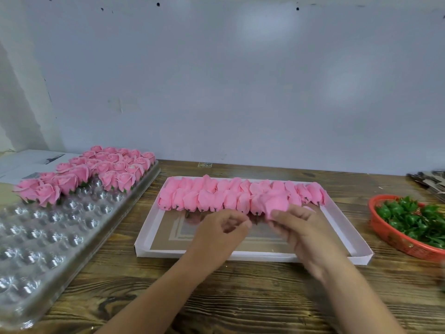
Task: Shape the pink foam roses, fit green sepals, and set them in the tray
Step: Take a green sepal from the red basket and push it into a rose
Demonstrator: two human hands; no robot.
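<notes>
Pink foam rose (277,204) pinched in right hand (304,227) fingers, stem toward left hand (222,229) — loosely curled, empty, just beside.

Two hands, one clear plastic blister tray (72,239), one shallow white cardboard box (240,257), one red plastic mesh basket (390,237); the pink foam roses are too crowded to count.

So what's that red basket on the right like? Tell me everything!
The red basket is a shallow, oval dish that looks like plastic mesh, with a thicker rim. It sits flat on the wooden table at the right edge of the view, partly cut off. It is filled with a loose pile of green sepals, glossy and leaf-like. Neither hand touches it; it stands apart from the white cardboard box beside it.
</notes>
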